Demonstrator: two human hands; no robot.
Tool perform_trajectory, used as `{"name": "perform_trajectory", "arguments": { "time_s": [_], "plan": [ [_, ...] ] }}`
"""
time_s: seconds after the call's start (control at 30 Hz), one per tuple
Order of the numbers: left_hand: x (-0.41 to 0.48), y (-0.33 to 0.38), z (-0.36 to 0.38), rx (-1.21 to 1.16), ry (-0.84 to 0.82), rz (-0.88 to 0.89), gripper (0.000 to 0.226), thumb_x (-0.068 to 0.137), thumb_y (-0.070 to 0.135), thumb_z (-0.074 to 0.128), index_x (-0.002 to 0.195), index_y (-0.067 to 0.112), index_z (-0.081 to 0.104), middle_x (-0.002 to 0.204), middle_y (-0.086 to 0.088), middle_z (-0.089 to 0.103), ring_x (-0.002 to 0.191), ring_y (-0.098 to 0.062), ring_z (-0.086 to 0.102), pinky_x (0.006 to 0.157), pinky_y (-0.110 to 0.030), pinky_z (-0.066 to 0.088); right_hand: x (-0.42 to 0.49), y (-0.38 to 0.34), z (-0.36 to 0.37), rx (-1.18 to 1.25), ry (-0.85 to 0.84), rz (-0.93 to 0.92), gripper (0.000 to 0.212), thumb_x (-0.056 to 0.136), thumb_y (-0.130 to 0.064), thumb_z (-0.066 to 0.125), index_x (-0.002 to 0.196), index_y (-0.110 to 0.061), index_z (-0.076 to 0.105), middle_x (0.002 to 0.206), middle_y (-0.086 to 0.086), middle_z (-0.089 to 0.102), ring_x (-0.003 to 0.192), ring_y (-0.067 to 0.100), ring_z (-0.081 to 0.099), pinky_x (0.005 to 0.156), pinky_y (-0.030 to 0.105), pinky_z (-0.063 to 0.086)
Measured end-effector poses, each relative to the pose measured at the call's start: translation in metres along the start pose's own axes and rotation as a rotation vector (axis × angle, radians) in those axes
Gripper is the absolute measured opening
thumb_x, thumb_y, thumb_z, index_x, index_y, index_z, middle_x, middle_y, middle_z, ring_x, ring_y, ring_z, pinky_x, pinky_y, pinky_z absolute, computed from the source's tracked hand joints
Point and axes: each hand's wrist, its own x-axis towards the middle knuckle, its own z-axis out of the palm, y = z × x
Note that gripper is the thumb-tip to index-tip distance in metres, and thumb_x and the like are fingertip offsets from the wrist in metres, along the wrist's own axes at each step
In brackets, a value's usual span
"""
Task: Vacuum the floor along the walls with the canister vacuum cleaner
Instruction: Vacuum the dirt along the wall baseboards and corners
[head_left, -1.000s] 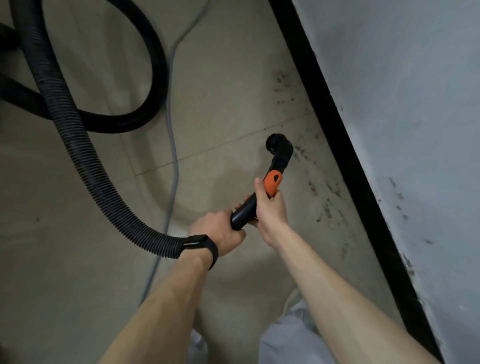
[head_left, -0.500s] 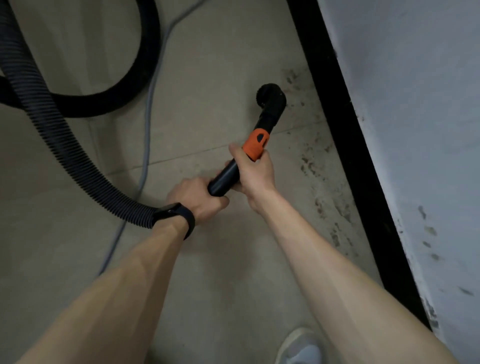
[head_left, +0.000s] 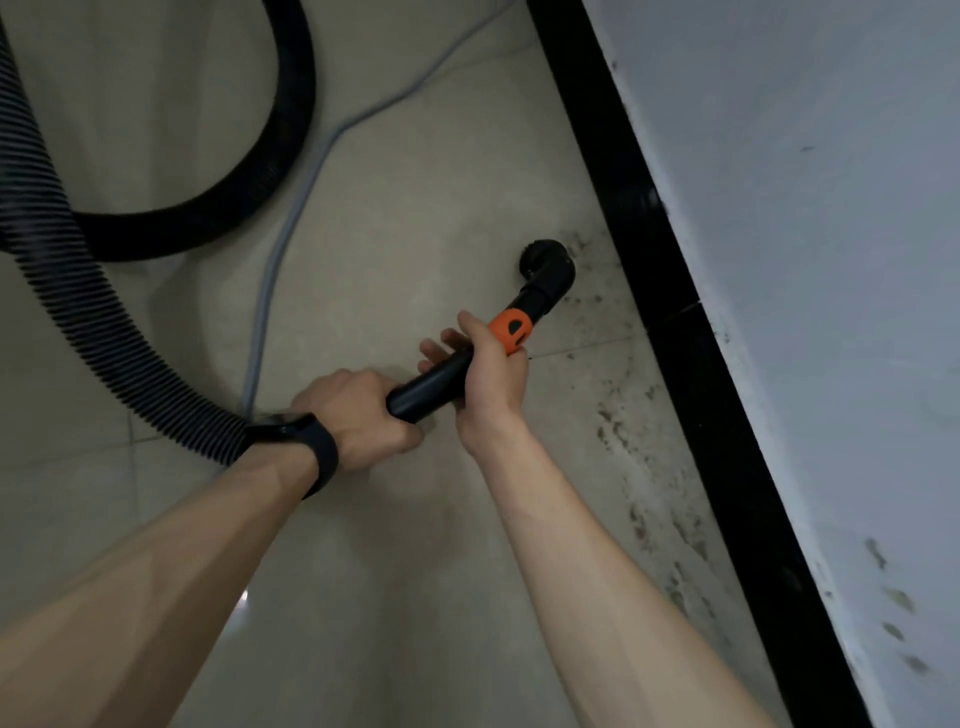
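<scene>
A black vacuum tube (head_left: 431, 387) with an orange collar (head_left: 511, 327) ends in a bent round nozzle (head_left: 545, 265) pointing down at the beige tiled floor (head_left: 405, 234). The nozzle sits close to the black skirting board (head_left: 644, 218), over dark dirt spots. My right hand (head_left: 491, 379) grips the tube just below the orange collar. My left hand (head_left: 353, 415), with a black band on the wrist, grips the tube's lower end where the ribbed black hose (head_left: 104, 338) joins. The canister is out of view.
The hose loops across the floor at upper left (head_left: 280, 135). A grey power cable (head_left: 291, 228) runs over the tiles toward my left hand. A stained white wall (head_left: 805, 260) rises on the right above the skirting. Dirt specks (head_left: 649, 519) line the floor by the skirting.
The nozzle has moved along the skirting and closer to it. Both hands keep their grip on the tube. The shoe seen earlier at the bottom is out of view.
</scene>
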Motion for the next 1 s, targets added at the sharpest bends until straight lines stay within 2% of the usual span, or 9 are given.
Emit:
{"name": "perform_trajectory", "arguments": {
  "time_s": [0.13,0.27,0.47,0.7,0.9,1.0],
  "plan": [
    [0.012,0.021,-0.009,0.021,0.005,0.025,0.015,0.072,0.042,0.065,0.079,0.031,0.059,0.072,0.005,0.062,0.064,-0.015,0.059,0.054,-0.024,0.041,0.010,-0.022,0.006,0.079,0.058,0.021,0.022,0.092,-0.005,0.068,0.104,-0.008,0.050,0.064,0.005,0.054,0.046,0.020,0.057,0.052,0.033,0.054],
    [0.024,0.036,-0.016,0.049,0.036,0.044,0.016,0.073,0.042,0.061,0.085,0.032,0.060,0.074,0.006,0.061,0.064,-0.014,0.058,0.052,-0.023,0.039,0.020,-0.043,0.011,0.052,0.103,0.015,0.021,0.091,0.000,0.063,0.099,-0.010,0.047,0.059,0.004,0.048,0.042,0.018,0.046,0.048,0.030,0.048],
    [0.036,0.044,-0.020,-0.024,0.005,0.048,0.013,0.075,0.041,0.060,0.082,0.030,0.059,0.075,0.004,0.062,0.065,-0.015,0.059,0.053,-0.023,0.040,0.032,-0.056,0.016,-0.067,0.124,0.004,0.014,0.091,-0.001,0.061,0.093,-0.008,0.050,0.061,0.004,0.050,0.045,0.018,0.048,0.051,0.031,0.050],
    [0.049,0.062,-0.022,-0.255,-0.155,0.106,0.019,0.064,0.037,0.066,0.078,0.025,0.060,0.076,-0.001,0.065,0.065,-0.020,0.063,0.052,-0.023,0.041,0.045,-0.072,0.006,-0.173,0.233,-0.087,0.012,0.094,-0.004,0.063,0.094,-0.008,0.052,0.065,0.006,0.049,0.043,0.017,0.050,0.046,0.029,0.050],
    [0.052,0.078,-0.010,-0.378,-0.206,0.113,0.019,0.065,0.035,0.066,0.080,0.025,0.058,0.078,-0.001,0.065,0.066,-0.020,0.063,0.053,-0.023,0.043,0.045,-0.088,-0.012,-0.296,0.181,-0.083,0.019,0.099,-0.013,0.067,0.111,-0.010,0.052,0.062,0.003,0.051,0.046,0.015,0.054,0.049,0.031,0.054],
    [0.054,0.080,-0.004,-0.426,-0.229,0.105,0.020,0.065,0.035,0.066,0.080,0.025,0.058,0.077,-0.001,0.065,0.065,-0.020,0.063,0.053,-0.022,0.042,0.047,-0.090,-0.014,-0.350,0.189,-0.088,0.019,0.099,-0.016,0.068,0.108,-0.008,0.054,0.064,0.004,0.052,0.047,0.015,0.055,0.049,0.030,0.054]
  ]
}}
